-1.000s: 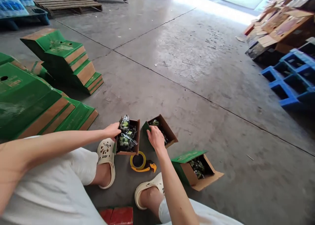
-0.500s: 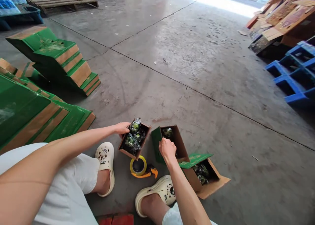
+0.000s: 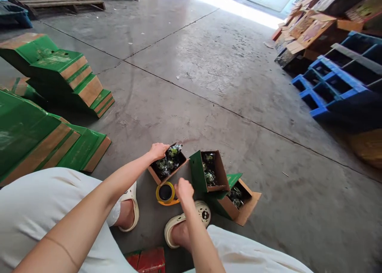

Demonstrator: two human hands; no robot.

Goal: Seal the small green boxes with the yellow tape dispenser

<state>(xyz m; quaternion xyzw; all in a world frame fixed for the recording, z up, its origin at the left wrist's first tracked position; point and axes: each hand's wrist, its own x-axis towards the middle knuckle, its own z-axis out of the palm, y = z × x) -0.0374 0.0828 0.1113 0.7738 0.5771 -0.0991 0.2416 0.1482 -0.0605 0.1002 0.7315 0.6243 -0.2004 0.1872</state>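
Note:
My left hand (image 3: 159, 150) is closed over the back left edge of a small cardboard box (image 3: 154, 174). Inside that box lie several dark green items in clear, shiny plastic (image 3: 170, 158); their kind is hard to make out. In front of the box, flat on the floor, rests a yellow tape roll with an orange tape dispenser (image 3: 165, 192). My right hand (image 3: 184, 190), fingers curled, hovers just right of the roll and hides part of the dispenser; what it holds, if anything, is hidden. A green box (image 3: 197, 171) with similar wrapped items stands to its right.
Another open box (image 3: 247, 209) with wrapped items leans beside the green one. Flattened green cartons (image 3: 68, 70) are stacked at left. At right are blue pallets (image 3: 334, 82) and piled cardboard (image 3: 313, 30). My clogs (image 3: 203, 213) flank the tape; a red object (image 3: 149, 260) lies below.
My right hand has left the green box and moved left toward the tape. More wrapped items show in that box. My left hand has shifted onto the back edge of its box. The view has turned right.

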